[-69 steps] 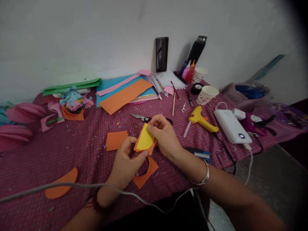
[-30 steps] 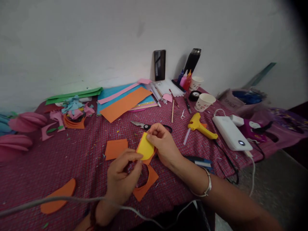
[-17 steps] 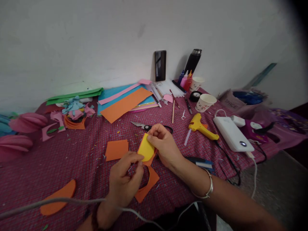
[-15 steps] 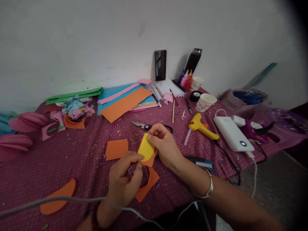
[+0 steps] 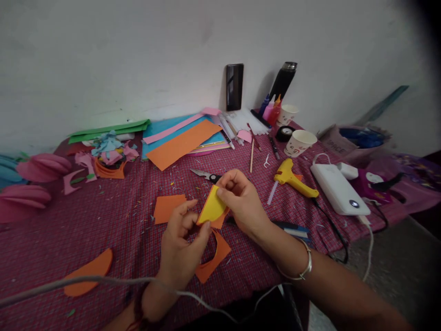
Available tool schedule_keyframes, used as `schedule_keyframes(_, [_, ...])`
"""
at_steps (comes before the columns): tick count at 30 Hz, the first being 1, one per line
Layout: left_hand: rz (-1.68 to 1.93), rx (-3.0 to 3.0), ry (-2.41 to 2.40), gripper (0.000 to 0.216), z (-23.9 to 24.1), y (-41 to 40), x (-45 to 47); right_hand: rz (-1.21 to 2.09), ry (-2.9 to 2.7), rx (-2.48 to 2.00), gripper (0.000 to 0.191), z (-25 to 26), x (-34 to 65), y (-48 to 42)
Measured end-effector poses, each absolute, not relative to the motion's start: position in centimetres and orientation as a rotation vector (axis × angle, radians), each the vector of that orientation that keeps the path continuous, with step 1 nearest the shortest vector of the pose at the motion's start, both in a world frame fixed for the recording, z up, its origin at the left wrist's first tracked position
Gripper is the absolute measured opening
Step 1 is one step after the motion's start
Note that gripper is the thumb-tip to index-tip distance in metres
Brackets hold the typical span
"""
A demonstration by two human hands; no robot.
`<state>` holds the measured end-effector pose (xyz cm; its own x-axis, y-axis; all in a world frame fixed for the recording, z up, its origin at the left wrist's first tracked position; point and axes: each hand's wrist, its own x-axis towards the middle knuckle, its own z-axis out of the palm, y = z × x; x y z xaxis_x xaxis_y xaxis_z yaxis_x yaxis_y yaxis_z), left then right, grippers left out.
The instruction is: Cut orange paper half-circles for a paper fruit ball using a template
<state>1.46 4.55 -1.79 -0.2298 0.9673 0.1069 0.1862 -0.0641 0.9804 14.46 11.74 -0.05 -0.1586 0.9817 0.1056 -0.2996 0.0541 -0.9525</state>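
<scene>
A curved piece of yellow paper (image 5: 212, 206) lies against folded orange paper (image 5: 219, 221), both held above the table. My right hand (image 5: 243, 200) pinches their upper right edge between thumb and fingers. At the lower left corner, my left hand (image 5: 184, 239) touches the papers with its thumb below and its fingers curled behind; the index finger is lifted. Beneath the hands rests an orange offcut (image 5: 214, 257) with a curved cutout. Orange paper squares (image 5: 168, 208) lie left of the hands. Partly covered by my right hand are scissors (image 5: 206, 175).
A yellow glue gun (image 5: 289, 177) and white power bank (image 5: 339, 188) lie at right. Paper cups (image 5: 299, 143) stand behind. Orange half-round pieces (image 5: 90, 272) sit at left, near a cable (image 5: 120, 279) crossing the foreground. Coloured sheets (image 5: 186, 145) and a phone (image 5: 234, 87) are at the back.
My left index finger has lifted off the yellow paper, and the left thumb now sits at its lower edge. The paper's curved edge shows more. The whole view has shifted slightly.
</scene>
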Motion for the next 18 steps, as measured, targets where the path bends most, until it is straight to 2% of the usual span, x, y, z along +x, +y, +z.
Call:
schedule_keyframes(5, [1.202, 1.384, 1.423, 0.012, -1.8, 4.9, 0.7, 1.197, -1.384, -0.752, 0.014, 0.3, 15.1, 11.4])
schedule_keyframes(12, [1.068, 1.507, 1.404, 0.025, -1.5, 4.8, 0.2, 1.162, -1.513, -0.797, 0.012, 0.6, 15.3, 11.6])
schedule_keyframes(18, [1.18, 1.592, 1.387, 0.009, -0.8, 5.6, 0.2, 1.209, -1.68, -0.815, 0.012, 0.2, 14.9, 11.2])
